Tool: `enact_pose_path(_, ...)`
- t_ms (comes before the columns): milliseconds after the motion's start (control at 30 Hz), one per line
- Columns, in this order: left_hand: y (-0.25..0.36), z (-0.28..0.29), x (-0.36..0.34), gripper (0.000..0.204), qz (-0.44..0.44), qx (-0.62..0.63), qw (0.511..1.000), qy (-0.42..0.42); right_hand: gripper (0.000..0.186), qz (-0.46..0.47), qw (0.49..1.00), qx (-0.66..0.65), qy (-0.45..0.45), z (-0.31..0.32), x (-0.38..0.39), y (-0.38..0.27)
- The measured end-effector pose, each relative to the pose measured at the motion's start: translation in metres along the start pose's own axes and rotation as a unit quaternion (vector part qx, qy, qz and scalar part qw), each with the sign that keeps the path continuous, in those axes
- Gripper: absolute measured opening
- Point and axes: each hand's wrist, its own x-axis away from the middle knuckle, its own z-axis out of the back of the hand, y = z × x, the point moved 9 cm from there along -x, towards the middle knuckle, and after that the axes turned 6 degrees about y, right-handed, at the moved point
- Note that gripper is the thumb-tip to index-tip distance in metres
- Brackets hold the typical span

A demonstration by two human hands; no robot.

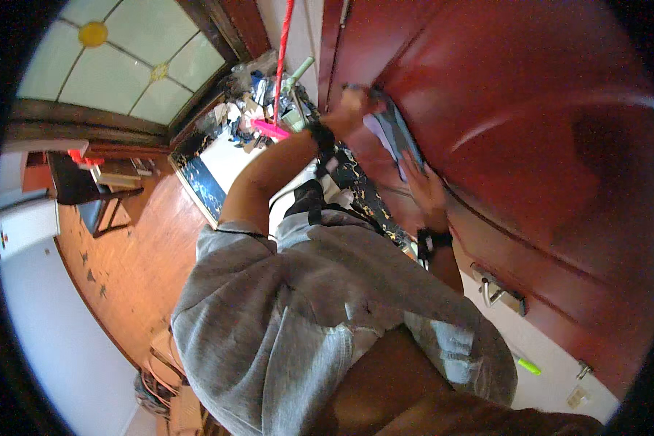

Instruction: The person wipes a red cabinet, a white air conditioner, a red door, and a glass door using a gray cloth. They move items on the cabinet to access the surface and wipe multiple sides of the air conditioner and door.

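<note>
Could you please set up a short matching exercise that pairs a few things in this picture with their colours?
Things:
1. door
2. shirt
3. broom head
4. wristband on the right hand

Colours:
A. black
B. pink
C. dark red
D. grey

Pairs: 1-C, 2-D, 3-B, 4-A

- The flat grey-blue sheet (pixel 400 134) against the dark red wooden door (pixel 530 123) is motion-blurred; what it is cannot be told.
- The left hand (pixel 352 105) is blurred; its grip is unclear.
- The cluttered heap of small things (pixel 258 102) is too small to identify.
</note>
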Motion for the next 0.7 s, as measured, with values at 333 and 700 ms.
enact_pose_path(333, -0.102, 0.098, -0.101, 0.037, 0.167, 0.451, 0.847, 0.226, 0.043, -0.026, 0.999, 0.014, 0.023, -0.041, -0.164, 0.039)
enact_pose_path(700, 0.011, -0.263, 0.127, 0.028, 0.234, 0.532, 0.786, -0.211, 0.036, 0.151, -0.109, 0.970, 0.157, 0.129, 0.117, -0.103)
